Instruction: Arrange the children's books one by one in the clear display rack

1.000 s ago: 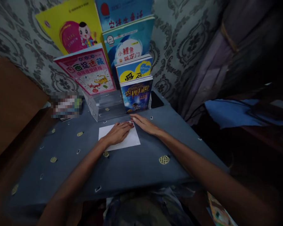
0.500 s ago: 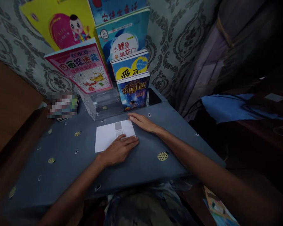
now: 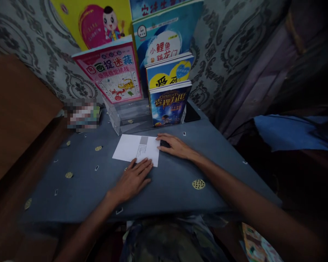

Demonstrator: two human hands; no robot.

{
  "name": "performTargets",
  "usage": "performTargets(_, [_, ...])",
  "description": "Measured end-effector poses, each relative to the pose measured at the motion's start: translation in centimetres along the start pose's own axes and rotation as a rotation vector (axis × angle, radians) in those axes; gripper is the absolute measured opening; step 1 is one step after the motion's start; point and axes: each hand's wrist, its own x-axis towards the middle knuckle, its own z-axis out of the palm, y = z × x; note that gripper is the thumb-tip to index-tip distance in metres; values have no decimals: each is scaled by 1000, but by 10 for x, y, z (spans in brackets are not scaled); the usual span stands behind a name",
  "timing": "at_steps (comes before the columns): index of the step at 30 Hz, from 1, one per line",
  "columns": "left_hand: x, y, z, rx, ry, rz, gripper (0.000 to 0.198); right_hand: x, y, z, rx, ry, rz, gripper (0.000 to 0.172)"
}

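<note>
A white rectangular sheet [image 3: 128, 147], maybe a card or thin booklet, lies flat on the cloth-covered table; a grey block and small print mark its middle. My left hand [image 3: 133, 179] rests palm down at the near edge, fingers stretched out and the tips over the lower right part of the sheet. At the right edge, the fingertips of my right hand [image 3: 177, 146] touch the sheet, with the thumb apart from the fingers. Neither hand grips anything.
Behind the sheet, a clear acrylic stand [image 3: 123, 120] holds several upright books, including a dark blue one [image 3: 168, 105] and a pink one [image 3: 117, 76]. A black flat object [image 3: 192, 113] lies behind it. A blurred-out stack [image 3: 83, 115] sits at the left.
The sheet has turned slightly on the table. My left hand has drawn back toward its near edge, uncovering the print. My right thumb has spread from the fingers. The camera view has shifted left.
</note>
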Motion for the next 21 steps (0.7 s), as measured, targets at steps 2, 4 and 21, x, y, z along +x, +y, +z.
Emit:
performTargets(2, [-12, -8, -1, -7, 15, -53, 54, 0, 0, 0, -9, -9, -12, 42])
performTargets(4, [-23, -18, -2, -11, 40, -110, 53, 1, 0, 1, -20, -16, -14, 39])
performTargets(21, [-52, -56, -6, 72, 134, -427, 47, -1, -18, 7, -205, -51, 14, 46])
